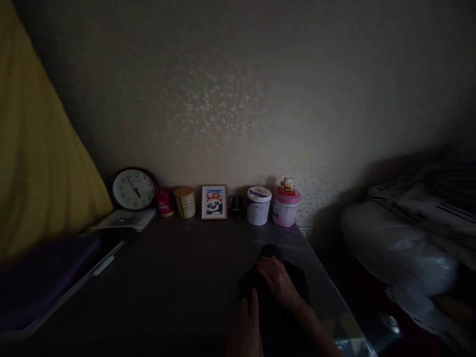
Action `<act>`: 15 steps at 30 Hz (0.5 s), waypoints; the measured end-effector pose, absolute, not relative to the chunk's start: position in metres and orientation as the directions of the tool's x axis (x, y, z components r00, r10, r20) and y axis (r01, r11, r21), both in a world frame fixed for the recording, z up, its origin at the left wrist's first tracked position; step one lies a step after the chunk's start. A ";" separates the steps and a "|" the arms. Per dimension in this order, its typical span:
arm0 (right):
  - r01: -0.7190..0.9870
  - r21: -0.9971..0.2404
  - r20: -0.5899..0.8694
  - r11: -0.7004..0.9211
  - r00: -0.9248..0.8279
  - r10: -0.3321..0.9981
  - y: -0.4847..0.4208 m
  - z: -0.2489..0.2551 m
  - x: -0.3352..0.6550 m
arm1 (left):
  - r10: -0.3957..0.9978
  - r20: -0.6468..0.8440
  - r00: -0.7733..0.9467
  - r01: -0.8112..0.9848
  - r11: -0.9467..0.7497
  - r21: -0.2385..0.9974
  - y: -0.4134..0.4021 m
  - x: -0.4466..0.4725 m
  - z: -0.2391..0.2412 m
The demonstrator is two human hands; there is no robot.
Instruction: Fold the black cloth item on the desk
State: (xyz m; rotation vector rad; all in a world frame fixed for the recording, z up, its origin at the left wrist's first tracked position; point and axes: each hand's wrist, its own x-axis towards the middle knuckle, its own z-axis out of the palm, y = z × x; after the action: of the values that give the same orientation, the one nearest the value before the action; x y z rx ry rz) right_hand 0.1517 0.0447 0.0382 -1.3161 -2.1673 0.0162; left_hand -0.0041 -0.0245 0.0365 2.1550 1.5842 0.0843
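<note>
A black item [267, 307], soft and cloth-like with a rounded bump at its far end, lies near the right side of the dark table [178, 277]. It is too dark to tell its kind. My right hand [277, 280] rests over its upper part, fingers stretched leftward across it. Along its near left side is my left hand [248, 317], with two fingers pointing forward and slightly apart. Shadow hides the other fingers of that hand and most of the item's outline.
Along the wall stand a round clock [134, 189], a red can [164, 202], a yellow canister [185, 202], a framed panda picture [214, 202], a white tub [258, 206] and a pink tub [285, 208] topped by a cat figurine [287, 185]. Purple cloth [48, 275] lies left; bags [394, 243] sit right.
</note>
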 end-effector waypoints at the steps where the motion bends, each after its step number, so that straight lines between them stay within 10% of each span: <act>1: 0.817 -0.297 0.478 0.494 -0.320 0.818 0.054 0.037 0.158 | 0.916 -0.218 0.338 0.887 -0.232 0.399 -0.024 -0.004 0.036; 15: 0.848 -0.274 0.453 0.453 -0.302 0.839 0.045 0.068 0.140 | 0.930 -0.200 0.309 0.905 -0.223 0.361 -0.025 -0.003 0.025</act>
State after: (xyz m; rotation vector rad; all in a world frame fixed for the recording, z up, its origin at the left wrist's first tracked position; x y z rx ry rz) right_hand 0.1404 0.0448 0.0684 -1.4055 -2.1683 -0.0227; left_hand -0.0027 -0.0247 0.0253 2.1735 1.6333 0.0814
